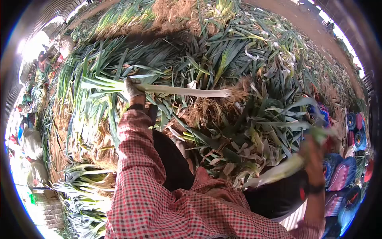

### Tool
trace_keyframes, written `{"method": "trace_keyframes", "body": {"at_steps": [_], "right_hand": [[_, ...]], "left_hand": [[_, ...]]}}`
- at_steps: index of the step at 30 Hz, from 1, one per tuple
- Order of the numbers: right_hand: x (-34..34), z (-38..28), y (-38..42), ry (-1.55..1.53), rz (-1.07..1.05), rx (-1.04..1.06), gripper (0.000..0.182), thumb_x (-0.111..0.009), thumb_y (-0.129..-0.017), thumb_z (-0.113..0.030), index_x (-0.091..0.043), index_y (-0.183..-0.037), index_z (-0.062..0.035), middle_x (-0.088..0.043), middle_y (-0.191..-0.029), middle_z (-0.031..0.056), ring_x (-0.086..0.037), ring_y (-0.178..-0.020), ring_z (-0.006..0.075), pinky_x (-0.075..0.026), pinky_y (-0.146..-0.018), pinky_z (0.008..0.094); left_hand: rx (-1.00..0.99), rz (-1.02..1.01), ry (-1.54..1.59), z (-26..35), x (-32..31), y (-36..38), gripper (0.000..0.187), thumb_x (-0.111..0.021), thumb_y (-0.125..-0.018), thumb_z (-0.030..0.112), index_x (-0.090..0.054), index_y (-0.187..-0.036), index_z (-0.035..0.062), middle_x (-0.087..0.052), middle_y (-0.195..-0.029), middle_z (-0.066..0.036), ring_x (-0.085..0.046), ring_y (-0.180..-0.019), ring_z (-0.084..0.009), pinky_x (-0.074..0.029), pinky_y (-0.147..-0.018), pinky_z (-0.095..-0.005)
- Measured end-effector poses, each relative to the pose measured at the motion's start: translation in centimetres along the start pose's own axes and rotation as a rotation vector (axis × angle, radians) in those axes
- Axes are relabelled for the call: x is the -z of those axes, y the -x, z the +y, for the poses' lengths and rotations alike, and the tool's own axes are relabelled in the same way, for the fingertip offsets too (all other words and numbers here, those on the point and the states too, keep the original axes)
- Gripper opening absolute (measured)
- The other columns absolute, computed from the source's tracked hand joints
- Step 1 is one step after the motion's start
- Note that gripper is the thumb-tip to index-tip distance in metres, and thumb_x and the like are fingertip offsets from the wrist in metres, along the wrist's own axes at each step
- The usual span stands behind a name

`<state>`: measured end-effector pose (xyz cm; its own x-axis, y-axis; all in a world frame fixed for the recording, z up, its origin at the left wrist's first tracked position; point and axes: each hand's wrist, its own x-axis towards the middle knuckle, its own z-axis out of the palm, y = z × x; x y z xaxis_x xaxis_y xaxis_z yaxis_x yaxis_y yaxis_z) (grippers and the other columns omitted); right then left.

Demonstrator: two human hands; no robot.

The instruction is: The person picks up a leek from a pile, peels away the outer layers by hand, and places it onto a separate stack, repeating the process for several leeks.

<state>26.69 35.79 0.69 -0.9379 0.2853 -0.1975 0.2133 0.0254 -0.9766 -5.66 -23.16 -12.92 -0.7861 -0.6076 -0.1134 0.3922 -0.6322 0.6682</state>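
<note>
My left hand (133, 91), in a pale, dirty glove, is closed around a long leek (191, 92) where the green leaves start. The leek lies level, its leaves to the left and its white shank and brown roots to the right. Out at the right, my right hand (312, 153) is smeared by motion. Its fingers are wrapped round a loose leek leaf (280, 169), whose pale broad end hangs down to the left and whose green end sticks out above. Beneath my hands are dry, peeled leaves (230, 157) and a clump of brown roots (207, 115).
Heaps of leeks (159, 55) spread in front and to the left, with more leeks (85, 199) at the lower left. Blue and pink patterned bundles (342, 175) stand by my right side. Pale sacks (32, 143) lie at far left. Bare ground (294, 24) shows at the upper right.
</note>
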Motion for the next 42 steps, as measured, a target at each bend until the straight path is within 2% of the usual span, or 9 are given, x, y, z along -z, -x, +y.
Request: {"method": "trace_keyframes", "body": {"at_steps": [1, 5, 7, 10, 14, 17, 23, 30, 42], "right_hand": [[-1.3, 2.1, -4.2, 0.205, 0.013, -0.126, 0.03, -0.056, -0.085, -0.027, -0.055, -0.104, -0.0043, -0.058, -0.086, 0.0046, -0.054, -0.083, 0.0188, -0.044, -0.066, 0.0298], [-12.1, -0.1, -7.7, 1.744, 0.177, 0.821, 0.02, -0.06, -0.083, -0.022, -0.059, -0.094, -0.0047, -0.058, -0.083, 0.0127, -0.056, -0.08, 0.0224, -0.046, -0.067, 0.0338], [-20.3, -4.3, -5.1, 1.007, 0.115, 0.449, 0.01, -0.064, -0.074, -0.016, -0.06, -0.076, -0.0068, -0.06, -0.084, 0.01, -0.058, -0.08, 0.0269, -0.044, -0.077, 0.0419], [-30.3, -5.4, -5.8, 0.979, 0.144, 1.391, 0.029, -0.059, -0.078, -0.012, -0.056, -0.104, 0.0021, -0.061, -0.09, 0.0174, -0.059, -0.075, 0.0258, -0.051, -0.067, 0.0297], [-35.3, -1.5, -10.9, 1.297, 0.057, 1.144, 0.055, -0.069, -0.074, -0.022, -0.046, -0.116, 0.0057, -0.062, -0.089, 0.0143, -0.061, -0.067, 0.0211, -0.05, -0.054, 0.0289], [-33.1, -3.8, -11.9, 0.822, -0.852, 0.017, 0.063, -0.074, -0.07, -0.031, -0.045, -0.111, 0.0066, -0.062, -0.077, 0.0137, -0.06, -0.061, 0.0164, -0.046, -0.047, 0.0232], [-33.0, -1.9, -9.9, 0.824, -0.215, 0.819, 0.051, -0.066, -0.076, -0.042, -0.051, -0.099, 0.0, -0.057, -0.065, 0.0187, -0.058, -0.056, 0.0336, -0.046, -0.051, 0.0399], [-25.3, -0.2, -7.9, 0.725, -0.65, 0.494, 0.038, -0.064, -0.081, -0.027, -0.046, -0.1, 0.0008, -0.054, -0.071, 0.0194, -0.058, -0.06, 0.0292, -0.042, -0.055, 0.0355], [-29.2, -4.9, -3.2, 0.486, -0.231, 0.91, 0.016, -0.061, -0.081, -0.012, -0.062, -0.096, -0.0057, -0.064, -0.085, 0.0128, -0.063, -0.07, 0.0247, -0.051, -0.063, 0.0331]], "left_hand": [[0.008, 0.013, -0.019, 0.8, -2.1, 2.3, 0.016, -0.057, -0.083, 0.022, -0.05, -0.073, 0.0111, -0.049, -0.056, -0.002, -0.046, -0.05, -0.0152, -0.042, -0.053, -0.0298], [0.036, -0.144, 0.272, 1.0, -6.2, 5.0, 0.014, -0.054, -0.082, 0.016, -0.047, -0.072, 0.01, -0.047, -0.056, -0.002, -0.047, -0.05, -0.0146, -0.044, -0.054, -0.0281], [-0.027, -0.205, 0.213, 1.5, -8.8, 7.5, 0.013, -0.054, -0.08, 0.013, -0.046, -0.072, 0.0108, -0.044, -0.056, 0.0, -0.046, -0.051, -0.0136, -0.043, -0.052, -0.0262], [0.163, -0.291, 0.467, 1.2, -11.2, 10.1, 0.008, -0.056, -0.077, 0.009, -0.05, -0.082, 0.0097, -0.044, -0.059, 0.002, -0.042, -0.05, -0.0114, -0.041, -0.049, -0.0249], [0.18, -0.633, 0.589, 1.3, -12.5, 12.0, 0.028, -0.058, -0.076, 0.01, -0.054, -0.103, 0.0033, -0.044, -0.064, 0.001, -0.042, -0.051, -0.0092, -0.04, -0.049, -0.0236], [0.336, -1.008, 0.828, 2.9, -12.6, 11.2, 0.042, -0.06, -0.075, 0.012, -0.051, -0.113, -0.0004, -0.041, -0.066, 0.001, -0.042, -0.051, -0.0079, -0.04, -0.048, -0.0218], [0.348, -0.263, 0.298, 1.3, -14.4, 14.2, 0.057, -0.053, -0.075, 0.064, -0.049, -0.092, 0.01, -0.056, -0.079, -0.006, -0.058, -0.07, -0.0225, -0.053, -0.068, -0.0383], [0.29, -0.338, 0.392, 2.8, -10.1, 7.8, 0.061, -0.037, -0.078, 0.071, -0.044, -0.09, 0.011, -0.05, -0.064, -0.002, -0.043, -0.045, -0.0134, -0.041, -0.044, -0.0267], [0.356, -0.597, 0.805, 8.9, -7.8, 10.6, 0.072, -0.037, -0.072, 0.077, -0.052, -0.081, 0.0071, -0.049, -0.059, 0.002, -0.045, -0.043, -0.0094, -0.04, -0.038, -0.0198]]}}
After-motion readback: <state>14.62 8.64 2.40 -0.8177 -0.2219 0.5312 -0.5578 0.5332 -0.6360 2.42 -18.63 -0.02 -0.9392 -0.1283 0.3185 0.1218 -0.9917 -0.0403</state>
